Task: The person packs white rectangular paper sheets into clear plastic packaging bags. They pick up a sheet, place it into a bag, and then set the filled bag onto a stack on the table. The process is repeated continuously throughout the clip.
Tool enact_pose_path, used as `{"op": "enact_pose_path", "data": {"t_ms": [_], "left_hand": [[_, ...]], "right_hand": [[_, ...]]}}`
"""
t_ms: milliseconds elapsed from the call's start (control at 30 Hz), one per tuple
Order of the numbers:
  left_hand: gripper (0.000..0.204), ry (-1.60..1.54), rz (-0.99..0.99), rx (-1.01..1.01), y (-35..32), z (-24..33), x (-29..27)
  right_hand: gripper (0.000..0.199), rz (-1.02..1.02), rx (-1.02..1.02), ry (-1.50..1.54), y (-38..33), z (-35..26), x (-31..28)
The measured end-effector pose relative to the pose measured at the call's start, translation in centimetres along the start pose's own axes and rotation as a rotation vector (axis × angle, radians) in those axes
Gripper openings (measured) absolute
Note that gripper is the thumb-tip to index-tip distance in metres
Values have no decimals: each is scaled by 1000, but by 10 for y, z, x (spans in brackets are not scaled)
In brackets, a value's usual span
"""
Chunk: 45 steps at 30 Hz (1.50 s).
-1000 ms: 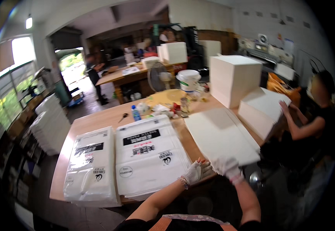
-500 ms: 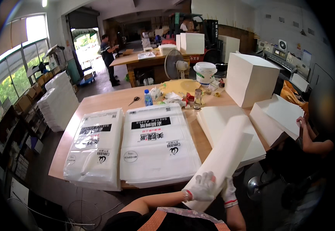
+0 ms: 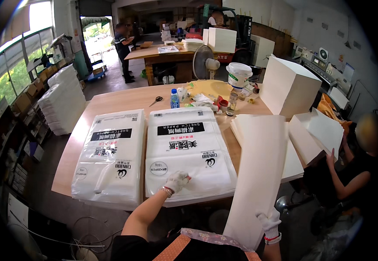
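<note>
My left hand (image 3: 178,182), in a white glove with bare fingertips, rests on the near part of the right-hand stack of printed clear plastic bags (image 3: 187,152). Its fingers are drawn together on the top bag's film. In my gloved right hand (image 3: 269,222) is the right edge of a long, curved bundle of white paper (image 3: 258,174), thumb over its front face. The bundle stands tilted from near my body up over the table's edge. It partly covers a pile of white paper sheets (image 3: 294,163). Farther left lies a second stack of filled plastic bags (image 3: 106,158).
A blue-capped bottle (image 3: 174,99), scissors (image 3: 156,100), a glass jar (image 3: 232,104) and a white bucket (image 3: 238,75) stand or lie farther back. A tall paper block (image 3: 290,87) is at the right. A co-worker (image 3: 350,174) handles paper there. A fan (image 3: 204,63) stands behind.
My left hand has left the paper bundle and moved left onto the plastic bags. The bundle has swung more upright, with my right hand still on its edge. The view has shifted slightly.
</note>
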<state>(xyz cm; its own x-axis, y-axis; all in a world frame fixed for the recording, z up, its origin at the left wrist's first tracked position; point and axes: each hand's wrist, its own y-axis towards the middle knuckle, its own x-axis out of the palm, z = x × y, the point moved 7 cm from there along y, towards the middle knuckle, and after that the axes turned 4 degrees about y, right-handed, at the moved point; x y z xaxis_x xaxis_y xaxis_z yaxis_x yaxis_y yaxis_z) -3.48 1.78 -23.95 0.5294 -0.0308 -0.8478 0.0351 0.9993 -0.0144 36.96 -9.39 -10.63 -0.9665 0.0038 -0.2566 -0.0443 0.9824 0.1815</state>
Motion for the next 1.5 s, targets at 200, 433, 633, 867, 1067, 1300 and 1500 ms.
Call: {"op": "enact_pose_path", "data": {"t_ms": [200,433,633,867,1067,1300,1500], "left_hand": [[11,-868,-374,8,78,-32,39],[10,-1545,-244,240,108,112,-158],[22,-443,64,551,92,150,-170],[24,-403,-147,477,-24,282,-81],[32,-324,112,376,-38,188,-12],[29,292,567,563,-138,110,17],[22,-1223,612,-516,-203,-35,41]], "right_hand": [[34,-491,-151,-672,-22,-49,66],[60,-768,497,-968,-39,26,87],[60,-776,308,-1112,-24,-2,87],[27,-248,-916,-1404,90,14,114],[26,-28,-844,-953,63,-33,97],[47,-411,76,-1115,146,107,67],[41,-348,-39,-275,82,97,65]]}}
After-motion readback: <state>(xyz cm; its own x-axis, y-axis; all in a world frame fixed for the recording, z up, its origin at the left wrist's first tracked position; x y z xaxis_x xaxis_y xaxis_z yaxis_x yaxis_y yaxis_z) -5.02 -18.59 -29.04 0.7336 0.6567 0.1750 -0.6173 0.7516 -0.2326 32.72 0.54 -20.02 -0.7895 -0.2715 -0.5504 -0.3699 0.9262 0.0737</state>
